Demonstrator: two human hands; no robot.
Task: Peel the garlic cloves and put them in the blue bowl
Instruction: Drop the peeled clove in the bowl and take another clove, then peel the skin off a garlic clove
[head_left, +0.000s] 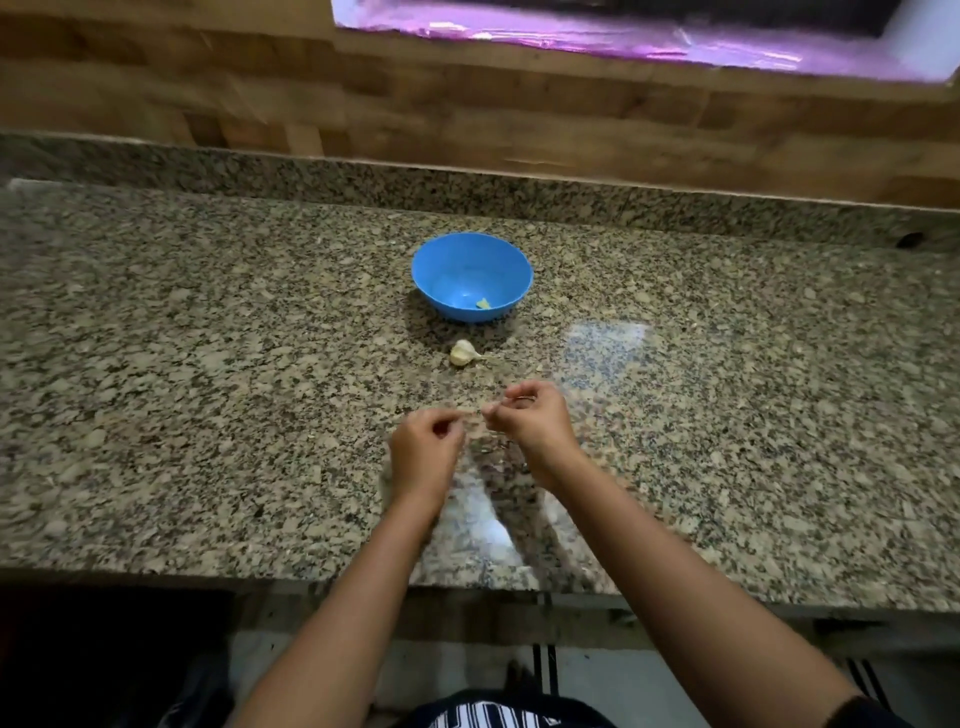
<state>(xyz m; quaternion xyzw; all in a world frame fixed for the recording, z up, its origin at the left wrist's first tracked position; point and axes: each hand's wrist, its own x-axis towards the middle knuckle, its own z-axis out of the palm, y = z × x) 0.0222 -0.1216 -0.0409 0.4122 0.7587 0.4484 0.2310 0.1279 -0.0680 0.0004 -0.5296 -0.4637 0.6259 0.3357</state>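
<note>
A blue bowl (471, 275) stands on the granite counter (208, 389) with one small pale peeled clove (483, 303) at its bottom. Just in front of the bowl lies a partial garlic bulb (462, 353) with a thin stem. Nearer to me, my left hand (427, 452) and my right hand (530, 421) hover close together above the counter, both with fingers curled. The frame is blurred there. A small pale bit shows at my right fingertips, likely a garlic clove or its skin. Whether my left hand holds anything is unclear.
A raised granite ledge and a wooden wall (467, 114) close off the back of the counter. A purple-lit opening (623, 36) sits up in the wall. The counter's front edge (156, 571) runs just below my forearms, with floor beyond it.
</note>
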